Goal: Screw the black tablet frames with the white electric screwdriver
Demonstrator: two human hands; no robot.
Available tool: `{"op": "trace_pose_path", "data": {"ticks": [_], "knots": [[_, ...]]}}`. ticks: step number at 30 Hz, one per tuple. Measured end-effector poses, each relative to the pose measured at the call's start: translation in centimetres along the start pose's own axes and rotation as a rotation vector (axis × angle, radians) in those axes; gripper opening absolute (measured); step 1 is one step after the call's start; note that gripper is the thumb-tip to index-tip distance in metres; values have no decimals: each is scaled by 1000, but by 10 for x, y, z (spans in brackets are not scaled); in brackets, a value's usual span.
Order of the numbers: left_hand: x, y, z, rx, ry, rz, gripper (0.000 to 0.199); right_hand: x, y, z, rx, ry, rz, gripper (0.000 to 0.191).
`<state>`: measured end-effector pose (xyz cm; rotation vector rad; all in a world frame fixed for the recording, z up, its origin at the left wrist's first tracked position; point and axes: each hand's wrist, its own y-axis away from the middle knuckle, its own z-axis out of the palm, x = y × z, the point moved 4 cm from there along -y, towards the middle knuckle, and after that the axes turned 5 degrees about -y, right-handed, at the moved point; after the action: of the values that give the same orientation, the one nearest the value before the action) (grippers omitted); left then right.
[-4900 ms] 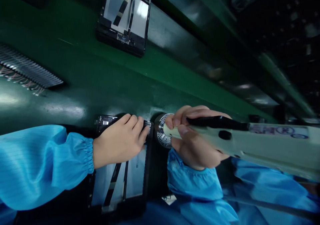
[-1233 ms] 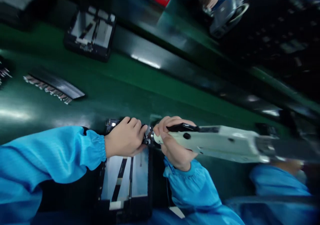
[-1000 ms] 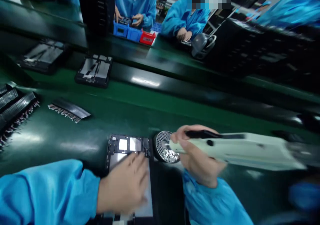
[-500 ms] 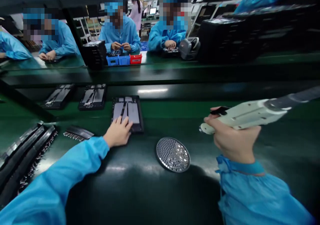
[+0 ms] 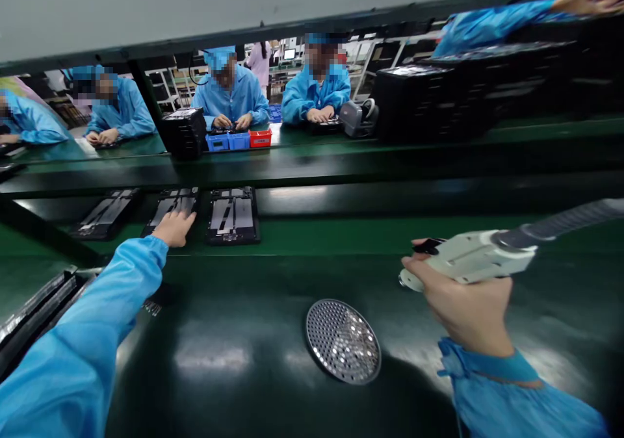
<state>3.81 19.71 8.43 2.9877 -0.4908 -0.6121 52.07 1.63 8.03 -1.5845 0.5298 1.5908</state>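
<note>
My left hand (image 5: 175, 227) reaches out with its fingers spread over the near end of the middle opened tablet (image 5: 171, 205). Whether the fingertips touch it, I cannot tell. Just right of that hand lies another opened tablet (image 5: 233, 216), its silvery batteries and dark ribbon cables showing. A third opened tablet (image 5: 108, 214) is to the left. Held sideways above the bench, a pale green electric screwdriver (image 5: 475, 256) with a black lever is wrapped in the fingers of my right hand (image 5: 470, 308). Between my hands sits a round perforated tray (image 5: 343, 342) with shiny small parts on its right half.
Long black strips (image 5: 41, 311) lie at the left, partly behind my sleeve. A grey corrugated hose (image 5: 565, 222) leads right from the screwdriver. Across the raised shelf, co-workers in blue sit beside dark stacks (image 5: 414, 103), blue bins (image 5: 228, 141) and a red bin (image 5: 260, 138).
My left hand has left the right-hand tablet, which now lies farther back in the row, and moved left to the middle one. My right hand still grips the screwdriver. The view has tilted up.
</note>
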Motion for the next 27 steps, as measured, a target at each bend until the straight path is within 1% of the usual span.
{"op": "trace_pose_path", "data": {"ticks": [3,5,6,9,11,12,14,16,17,20,21,22,23,24,25,26,27], "knots": [[-20,9,10,26,-18,-106,42,2,0,1,-16,17,4,28],[-30,11,8,74,-15,-197,40,1,0,2,-18,24,8,29],[-34,10,4,105,-9,-249,39,1,1,3,-9,26,17,30],[-44,6,-22,215,22,-374,35,-1,4,2,44,17,21,32],[-41,9,-45,297,38,-409,37,-2,5,2,37,9,-6,31],[-35,14,-56,337,42,-415,38,-2,5,2,28,1,-25,30],[-13,36,-71,398,46,-401,40,-2,3,2,11,-33,-59,29],[24,71,-79,454,34,-315,40,-2,1,1,11,-63,-88,28],[49,94,-80,486,23,-227,39,-3,0,0,13,-72,-108,27],[135,180,-82,832,-93,218,33,-5,2,0,1,-77,-177,25],[160,207,-79,890,-108,334,31,-6,4,0,-6,-75,-200,24],[183,231,-76,905,-92,427,30,-7,8,1,-15,-70,-219,23],[202,249,-72,866,-59,505,29,-8,11,3,-27,-63,-226,22],[217,261,-69,811,-4,588,29,-9,15,4,-39,-57,-233,22],[227,268,-65,745,78,660,30,-10,18,5,-52,-53,-237,23],[231,269,-61,689,165,715,33,-10,20,6,-60,-52,-238,25],[228,265,-57,657,238,743,34,-11,22,7,-66,-53,-238,26]]}}
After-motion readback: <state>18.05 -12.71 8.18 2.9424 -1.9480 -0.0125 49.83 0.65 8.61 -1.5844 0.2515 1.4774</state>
